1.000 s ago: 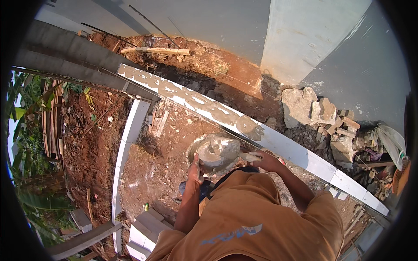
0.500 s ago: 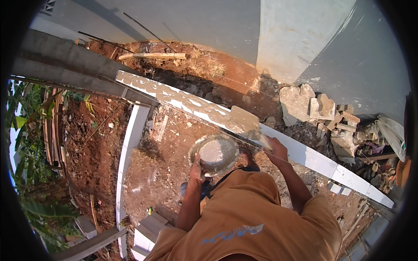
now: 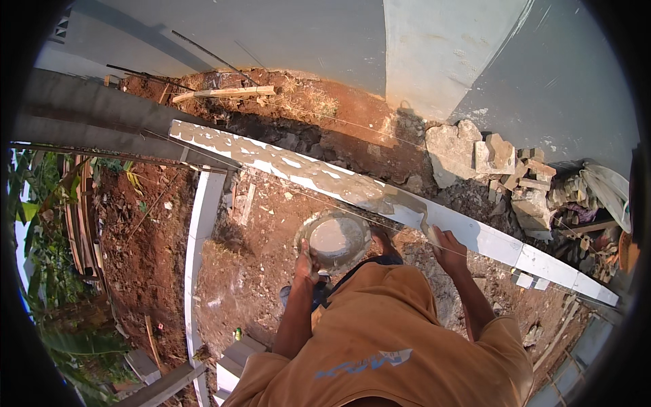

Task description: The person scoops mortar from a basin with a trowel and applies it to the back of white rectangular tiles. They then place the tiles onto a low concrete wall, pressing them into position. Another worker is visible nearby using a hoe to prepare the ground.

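My left hand (image 3: pixel 307 259) is closed on the rim of a round grey bowl (image 3: pixel 332 237) coated with wet mortar, with pale mortar inside. My right hand (image 3: pixel 444 244) grips a trowel (image 3: pixel 427 224), its blade at the top of a long white block wall (image 3: pixel 488 236) that crosses the view diagonally. Wet grey mortar (image 3: pixel 271 156) covers the wall's top on the left and middle, with white showing through in patches; the right part is bare white block. A thin string runs along the wall. My bare foot shows below the bowl's right side.
A painted grey building wall (image 3: pixel 529 81) lies beyond. Broken concrete and rubble (image 3: pixel 451 149) are heaped at the right. A second white block wall (image 3: pixel 200 237) runs toward me at the left, with stacked blocks (image 3: pixel 237 353) near me. Red dirt, timber planks (image 3: pixel 224 93), steel bars and banana plants surround these.
The trowel moved from the bowl onto the wall top and now sits slightly right, turned more edge-on, with mortar spread further right. My right hand followed rightward.
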Tool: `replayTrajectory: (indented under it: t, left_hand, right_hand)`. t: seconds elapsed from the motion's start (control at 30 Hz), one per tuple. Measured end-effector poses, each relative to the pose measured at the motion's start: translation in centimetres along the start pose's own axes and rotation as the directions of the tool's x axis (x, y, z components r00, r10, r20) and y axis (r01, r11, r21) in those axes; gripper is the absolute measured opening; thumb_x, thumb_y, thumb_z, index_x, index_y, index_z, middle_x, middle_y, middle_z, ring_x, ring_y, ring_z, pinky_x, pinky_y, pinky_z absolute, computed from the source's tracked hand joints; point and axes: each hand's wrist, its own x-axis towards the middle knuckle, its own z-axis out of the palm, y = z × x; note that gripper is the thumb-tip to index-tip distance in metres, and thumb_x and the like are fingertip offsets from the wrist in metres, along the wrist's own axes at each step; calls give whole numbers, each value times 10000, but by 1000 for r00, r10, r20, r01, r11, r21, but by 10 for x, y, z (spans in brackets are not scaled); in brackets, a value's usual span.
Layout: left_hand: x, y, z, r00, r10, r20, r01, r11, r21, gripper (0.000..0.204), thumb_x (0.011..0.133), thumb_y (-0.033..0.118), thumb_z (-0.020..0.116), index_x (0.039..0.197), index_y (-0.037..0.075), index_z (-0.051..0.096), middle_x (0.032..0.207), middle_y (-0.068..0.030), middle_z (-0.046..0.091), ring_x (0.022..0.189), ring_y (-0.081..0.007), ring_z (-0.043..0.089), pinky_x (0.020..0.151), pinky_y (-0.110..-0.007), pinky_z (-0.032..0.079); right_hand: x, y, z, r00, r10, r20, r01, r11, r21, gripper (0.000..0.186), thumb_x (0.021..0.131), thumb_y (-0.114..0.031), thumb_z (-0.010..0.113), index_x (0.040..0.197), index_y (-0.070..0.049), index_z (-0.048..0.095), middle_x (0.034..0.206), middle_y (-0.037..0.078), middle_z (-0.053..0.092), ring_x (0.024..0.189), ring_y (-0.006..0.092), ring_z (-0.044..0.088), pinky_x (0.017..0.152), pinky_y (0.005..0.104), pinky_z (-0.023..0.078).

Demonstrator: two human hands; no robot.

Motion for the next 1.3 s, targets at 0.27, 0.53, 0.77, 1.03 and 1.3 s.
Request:
replayTrajectory:
  t: [0.27, 0.53, 0.77, 1.03, 1.3]
  left_hand:
    - [20, -10, -7, 1000, -12, -26, 12, 1000, 9, 558, 946, 664, 570, 721, 163, 465, 512, 41, 307, 435, -132, 301, 441, -289, 301]
    - [0, -1, 5, 999, 23, -43, -19, 997, 80, 536, 970, 635, 554, 733, 163, 459, 534, 34, 320, 457, -145, 320, 455, -299, 290]
    - [5, -4, -3, 999, 27, -31, -25, 997, 73, 494, 978, 591, 578, 749, 164, 484, 545, 34, 341, 464, -131, 360, 449, -291, 315]
    - [13, -15, -7, 1000, 5, -22, -5, 1000, -7, 506, 985, 594, 562, 734, 161, 489, 536, 38, 330, 461, -127, 353, 455, -285, 326]
    - [20, -28, -27, 999, 19, -28, -19, 1000, 1, 542, 966, 630, 565, 718, 155, 487, 536, 26, 337, 460, -144, 342, 466, -313, 346]
  right_hand:
    - [-43, 32, -5, 995, 65, 69, -62, 997, -49, 590, 855, -163, 678, 1427, -180, 530, 1125, 94, 630, 958, 312, 675, 753, 425, 572]
    - [-39, 28, -1, 997, -18, 75, 21, 999, -38, 589, 868, -166, 668, 1438, -197, 524, 1148, 70, 634, 938, 303, 679, 749, 420, 573]
    - [-40, 33, -4, 999, 41, -1, -41, 998, -47, 610, 873, -180, 674, 1459, -211, 507, 1048, 71, 609, 861, 294, 666, 701, 432, 559]
    - [-33, 6, -23, 995, 77, 61, -76, 997, -27, 607, 877, -202, 675, 1462, -194, 512, 1046, 86, 631, 881, 308, 675, 709, 430, 564]
    - [-68, -29, -1, 974, 223, 48, -228, 941, 250, 600, 910, -247, 648, 1471, -119, 479, 1022, 207, 619, 959, 413, 646, 807, 503, 535]
